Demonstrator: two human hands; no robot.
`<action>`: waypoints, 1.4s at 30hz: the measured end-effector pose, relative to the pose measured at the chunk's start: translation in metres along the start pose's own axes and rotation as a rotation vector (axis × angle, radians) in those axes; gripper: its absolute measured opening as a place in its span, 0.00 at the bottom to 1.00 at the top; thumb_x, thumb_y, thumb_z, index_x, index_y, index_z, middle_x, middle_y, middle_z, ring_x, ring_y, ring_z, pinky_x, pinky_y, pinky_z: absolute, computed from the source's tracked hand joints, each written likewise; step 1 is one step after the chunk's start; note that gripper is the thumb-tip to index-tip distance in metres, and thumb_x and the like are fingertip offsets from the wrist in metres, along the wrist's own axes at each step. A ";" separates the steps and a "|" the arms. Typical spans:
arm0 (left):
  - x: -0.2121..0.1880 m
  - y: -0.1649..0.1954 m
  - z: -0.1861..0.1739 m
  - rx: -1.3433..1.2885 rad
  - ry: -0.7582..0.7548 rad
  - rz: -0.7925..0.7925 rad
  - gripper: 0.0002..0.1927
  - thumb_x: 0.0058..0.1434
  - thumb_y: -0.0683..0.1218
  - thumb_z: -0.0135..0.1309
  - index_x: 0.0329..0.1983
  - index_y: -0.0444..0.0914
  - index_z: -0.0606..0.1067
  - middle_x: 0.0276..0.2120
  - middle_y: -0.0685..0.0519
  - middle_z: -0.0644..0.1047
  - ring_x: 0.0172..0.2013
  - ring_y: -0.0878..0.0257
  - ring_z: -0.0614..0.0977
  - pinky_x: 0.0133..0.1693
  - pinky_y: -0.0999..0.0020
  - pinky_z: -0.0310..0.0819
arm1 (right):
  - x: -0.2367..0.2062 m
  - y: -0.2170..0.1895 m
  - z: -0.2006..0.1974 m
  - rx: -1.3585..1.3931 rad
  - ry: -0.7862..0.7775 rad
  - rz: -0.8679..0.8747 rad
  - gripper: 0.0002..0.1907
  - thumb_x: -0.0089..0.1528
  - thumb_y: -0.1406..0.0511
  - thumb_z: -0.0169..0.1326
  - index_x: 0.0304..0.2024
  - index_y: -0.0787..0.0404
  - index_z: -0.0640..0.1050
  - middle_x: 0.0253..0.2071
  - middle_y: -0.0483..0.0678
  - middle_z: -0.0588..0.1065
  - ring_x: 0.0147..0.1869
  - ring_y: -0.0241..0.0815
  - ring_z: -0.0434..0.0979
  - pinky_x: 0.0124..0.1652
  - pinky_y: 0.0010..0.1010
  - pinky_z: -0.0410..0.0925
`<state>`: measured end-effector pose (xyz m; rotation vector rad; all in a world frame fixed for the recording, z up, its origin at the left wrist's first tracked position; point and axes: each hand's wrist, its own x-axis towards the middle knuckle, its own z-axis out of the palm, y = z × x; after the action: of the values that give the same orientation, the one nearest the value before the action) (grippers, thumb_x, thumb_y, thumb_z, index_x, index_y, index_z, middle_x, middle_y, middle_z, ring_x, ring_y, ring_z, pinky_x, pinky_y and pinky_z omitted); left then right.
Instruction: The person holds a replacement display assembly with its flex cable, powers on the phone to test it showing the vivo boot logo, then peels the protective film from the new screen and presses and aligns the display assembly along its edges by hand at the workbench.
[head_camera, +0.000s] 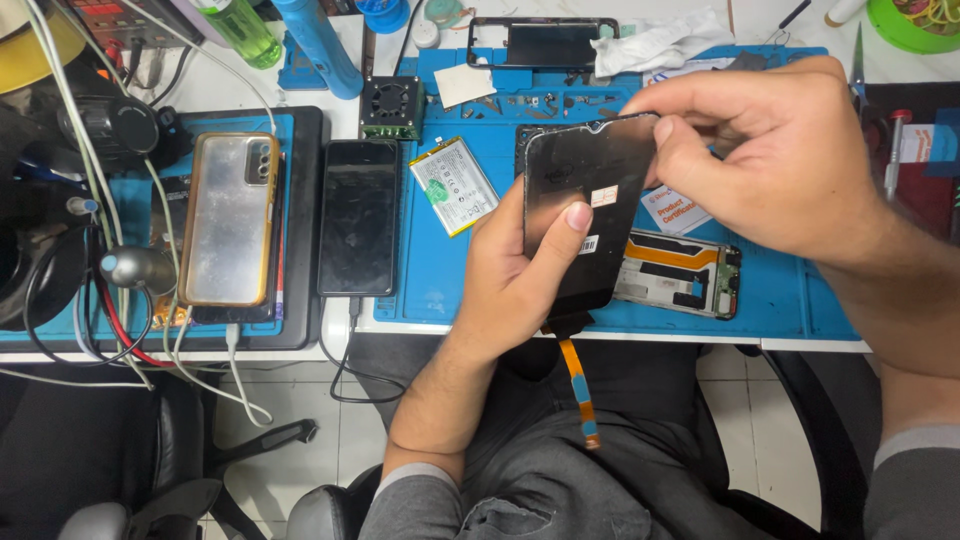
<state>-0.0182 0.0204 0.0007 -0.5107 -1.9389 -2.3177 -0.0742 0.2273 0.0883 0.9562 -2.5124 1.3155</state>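
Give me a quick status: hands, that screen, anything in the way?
Left hand grips black screen panel. Right hand pinches its top corner. Orange flex cable dangles below. Nothing blocking.

A white desk (300, 85) runs across the upper part of the view, its front edge just above the floor. A blue mat (790, 300) covers its right part, and a dark tray (305, 230) with a blue lining lies to the left. Below, the floor (300, 400) is pale tile with thin joints. A black chair (190, 470) stands at lower left. The light is even and bright.
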 end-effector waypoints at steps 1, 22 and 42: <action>0.000 0.001 0.000 -0.049 -0.001 -0.007 0.17 0.77 0.44 0.51 0.65 0.32 0.70 0.42 0.55 0.80 0.42 0.75 0.78 0.49 0.77 0.74 | 0.000 -0.001 -0.001 0.010 -0.012 0.011 0.10 0.70 0.76 0.50 0.52 0.74 0.79 0.42 0.55 0.82 0.44 0.39 0.85 0.44 0.25 0.77; -0.013 0.011 -0.001 0.144 0.021 0.128 0.17 0.76 0.40 0.53 0.65 0.31 0.70 0.42 0.54 0.82 0.40 0.73 0.81 0.48 0.78 0.76 | -0.003 -0.031 -0.005 0.009 -0.026 0.136 0.08 0.66 0.71 0.56 0.45 0.71 0.80 0.34 0.50 0.81 0.36 0.33 0.83 0.37 0.22 0.75; -0.014 0.014 -0.009 -0.244 -0.008 -0.070 0.18 0.76 0.43 0.51 0.66 0.31 0.69 0.51 0.54 0.79 0.50 0.71 0.79 0.54 0.73 0.75 | -0.008 -0.018 -0.023 0.039 0.155 -0.117 0.05 0.67 0.73 0.54 0.37 0.71 0.72 0.36 0.55 0.75 0.43 0.45 0.80 0.46 0.29 0.74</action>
<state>-0.0029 0.0070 0.0087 -0.4773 -1.7111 -2.6173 -0.0603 0.2412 0.1111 0.9537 -2.2883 1.3515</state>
